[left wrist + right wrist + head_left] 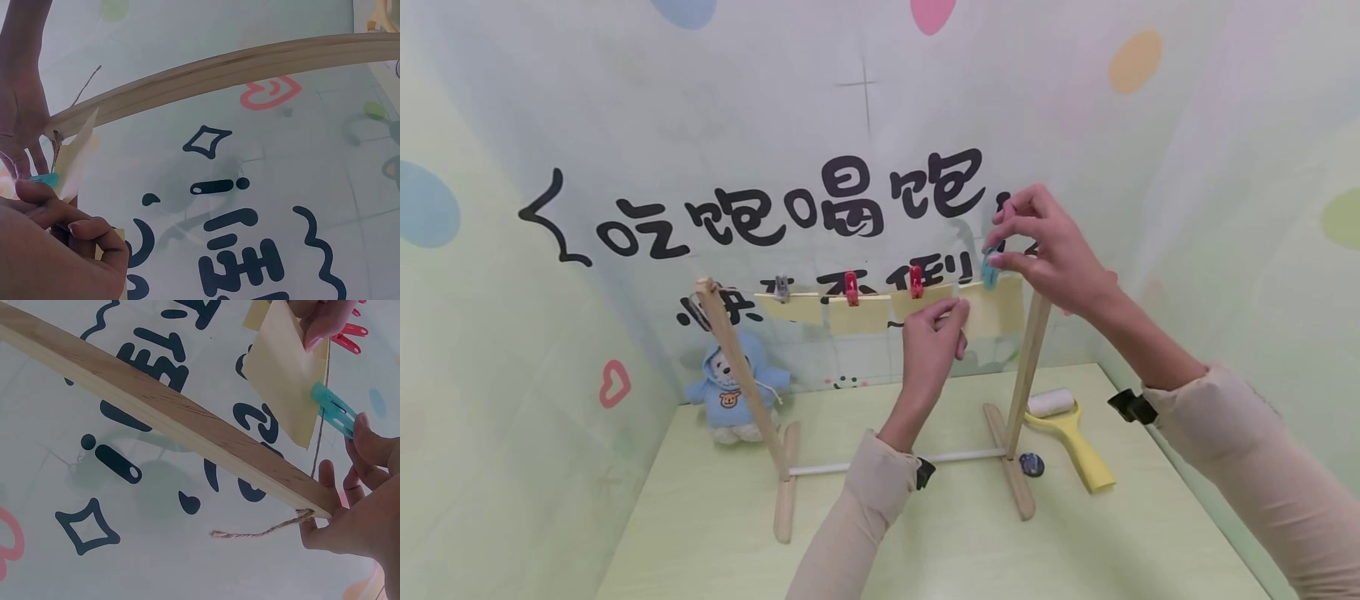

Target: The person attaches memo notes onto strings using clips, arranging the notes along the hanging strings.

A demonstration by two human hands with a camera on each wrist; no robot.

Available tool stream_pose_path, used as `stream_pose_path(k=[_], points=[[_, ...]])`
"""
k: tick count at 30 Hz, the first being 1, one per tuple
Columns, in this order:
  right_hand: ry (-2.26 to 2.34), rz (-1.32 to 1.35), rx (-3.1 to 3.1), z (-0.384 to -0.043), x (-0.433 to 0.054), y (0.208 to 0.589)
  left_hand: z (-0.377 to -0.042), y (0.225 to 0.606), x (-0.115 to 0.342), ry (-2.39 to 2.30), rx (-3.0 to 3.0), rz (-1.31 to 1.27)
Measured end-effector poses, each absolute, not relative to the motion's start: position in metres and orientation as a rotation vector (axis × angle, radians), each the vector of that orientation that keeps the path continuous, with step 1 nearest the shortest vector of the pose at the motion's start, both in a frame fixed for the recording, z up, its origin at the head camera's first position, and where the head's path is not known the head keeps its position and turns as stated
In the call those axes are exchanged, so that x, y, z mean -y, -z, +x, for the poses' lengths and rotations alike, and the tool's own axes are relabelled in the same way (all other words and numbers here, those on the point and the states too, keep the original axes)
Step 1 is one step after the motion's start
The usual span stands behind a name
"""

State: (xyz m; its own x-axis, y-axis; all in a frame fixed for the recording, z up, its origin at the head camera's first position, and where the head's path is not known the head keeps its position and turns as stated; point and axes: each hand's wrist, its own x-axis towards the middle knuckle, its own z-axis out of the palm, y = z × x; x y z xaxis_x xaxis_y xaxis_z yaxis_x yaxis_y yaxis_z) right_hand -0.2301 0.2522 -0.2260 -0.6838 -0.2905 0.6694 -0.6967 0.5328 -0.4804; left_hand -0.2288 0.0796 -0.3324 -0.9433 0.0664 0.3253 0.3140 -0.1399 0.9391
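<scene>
My right hand pinches a teal clothespin between thumb and fingers at the string's right end. The clothespin's mouth overlaps the top edge of a pale yellow paper sheet in the right wrist view. Fingers of my left hand pinch that sheet near its upper left part. Along the twine to the left hang more yellow sheets, under a grey clothespin and two red clothespins, one mid-string and one closer to my left hand.
The twine runs between two wooden posts, left and right, joined low by a white rod. A plush toy in blue sits behind the left post. Right of the stand lie a yellow-handled lint roller and a small dark round object.
</scene>
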Motion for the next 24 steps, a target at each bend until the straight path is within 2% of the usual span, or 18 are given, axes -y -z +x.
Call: stream_pose_path(k=[24], points=[[-0.918, 0.772, 2.314, -0.2284, -0.2513, 0.232, -0.23, 0.3314, -0.0794, 2.196, 1.99, -0.436]])
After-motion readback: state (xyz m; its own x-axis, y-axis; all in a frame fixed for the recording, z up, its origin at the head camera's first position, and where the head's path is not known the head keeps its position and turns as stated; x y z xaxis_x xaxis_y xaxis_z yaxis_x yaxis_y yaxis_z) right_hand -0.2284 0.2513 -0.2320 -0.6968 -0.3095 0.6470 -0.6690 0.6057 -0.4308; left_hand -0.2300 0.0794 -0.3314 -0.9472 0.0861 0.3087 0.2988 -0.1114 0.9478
